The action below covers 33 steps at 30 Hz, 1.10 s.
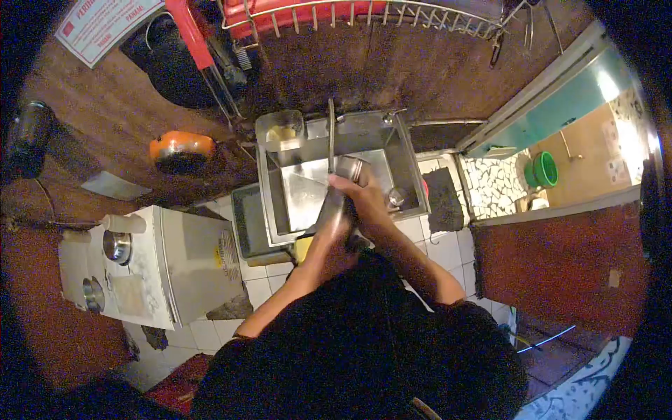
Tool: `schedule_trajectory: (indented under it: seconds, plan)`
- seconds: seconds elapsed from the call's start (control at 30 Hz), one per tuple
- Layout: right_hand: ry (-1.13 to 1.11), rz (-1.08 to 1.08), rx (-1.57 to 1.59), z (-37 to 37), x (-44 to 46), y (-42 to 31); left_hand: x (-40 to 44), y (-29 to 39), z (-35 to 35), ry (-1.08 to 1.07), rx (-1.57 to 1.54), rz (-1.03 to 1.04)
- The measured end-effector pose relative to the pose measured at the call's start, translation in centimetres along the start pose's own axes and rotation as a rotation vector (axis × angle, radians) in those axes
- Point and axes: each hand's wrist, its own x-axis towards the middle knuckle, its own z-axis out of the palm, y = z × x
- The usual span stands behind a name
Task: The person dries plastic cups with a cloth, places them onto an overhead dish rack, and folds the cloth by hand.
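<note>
The shiny metal container [348, 166] was up over the metal sink [299, 199], right by the faucet [331, 133], with the right hand [362, 199] wrapped around it and the left hand [334, 225] just below, too blurry to tell if that one was gripping too. A see-through tub [281, 129] sat at the sink's back left corner, and farther off to the right was a green bucket [542, 170].

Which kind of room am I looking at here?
Probably a small kitchen or wash-up area: there's a metal sink, a tap over it, and a wire rack on the wall above.
</note>
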Motion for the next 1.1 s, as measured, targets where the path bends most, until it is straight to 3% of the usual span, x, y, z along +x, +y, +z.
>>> schedule_trajectory:
  seconds: [0.07,0.13,0.17,0.23,0.3,0.33,0.37,0.4,0.47,0.53,0.6,0.63,0.67,0.7,0.73,0.8,0.83,0.9,0.93,1.0,1.03,1.07,1.1]
  plan:
    - [0.002,-0.026,-0.120,-0.4,0.3,0.7,0.3,8.9,-1.2,-0.048,0.178,0.011]
    - [-0.245,0.123,0.432,-2.0,2.1,4.2,0.0,10.7,-1.7,-0.030,0.280,0.128]
    - [-0.245,0.124,0.431,-2.4,1.9,4.3,-0.6,11.1,-1.5,-0.003,0.267,0.077]
    - [-0.519,0.030,0.703,-2.8,1.8,4.3,-1.3,11.3,-1.3,0.028,0.257,0.029]
    - [-0.637,0.028,0.855,-3.2,2.3,5.7,-1.6,11.3,-1.3,-0.170,-0.148,-0.126]
    - [-0.752,0.030,1.008,-3.3,2.6,6.5,-1.8,10.9,-0.8,-0.167,-0.149,-0.127]
    - [-0.847,0.065,1.210,-2.9,3.0,7.1,-1.9,10.2,0.0,-0.130,-0.352,-0.141]
    - [-0.848,0.067,1.209,-2.1,1.9,5.4,-1.8,10.4,0.3,-0.093,-0.555,-0.154]
    - [-0.449,0.128,0.812,-1.0,-0.1,1.9,-1.2,11.5,-0.6,-0.113,-0.432,-0.183]
    - [-0.500,0.164,0.652,-1.5,0.5,1.0,-0.9,11.9,-0.8,-0.135,-0.309,-0.216]
    - [-0.549,0.195,0.486,-1.6,0.4,0.1,-0.6,10.9,-0.4,0.129,0.308,0.190]
    - [-0.441,0.112,0.268,-1.4,-0.2,-0.2,-0.8,10.5,-0.4,0.130,0.307,0.189]
    - [-0.329,0.030,0.051,-1.3,-0.7,-0.2,-1.0,10.1,-0.6,0.017,0.380,0.042]
    - [-0.208,-0.057,-0.080,-1.1,-0.2,1.5,-1.2,10.0,-0.8,-0.096,0.450,-0.105]
    - [-0.209,-0.056,-0.081,-1.6,0.2,2.5,-1.3,10.1,-1.0,-0.095,0.450,-0.106]
    - [-0.319,0.185,0.181,-1.8,0.3,2.8,-1.2,10.8,-1.6,-0.226,0.367,-0.107]
    - [-0.318,0.187,0.183,-1.8,0.0,3.0,-1.2,11.3,-1.5,-0.228,0.367,-0.108]
    - [-0.272,0.081,0.679,-1.4,-0.9,3.0,-1.4,12.0,-1.0,0.003,0.357,0.243]
    - [-0.270,0.083,0.680,-1.9,-0.5,3.6,-1.7,11.9,-0.8,0.001,0.356,0.242]
    - [-0.598,0.091,1.002,-3.4,1.2,5.1,-2.0,12.1,-0.7,-0.122,0.164,0.149]
    - [-0.817,0.232,1.238,-3.9,1.8,5.7,-2.0,12.6,-0.9,-0.218,-0.072,-0.022]
    - [-0.814,0.232,1.241,-3.8,1.8,5.9,-2.4,10.8,-0.5,-0.221,-0.072,-0.026]
    - [-0.859,0.325,1.294,-3.4,1.7,6.1,-2.9,7.7,0.3,-0.254,-0.436,-0.177]
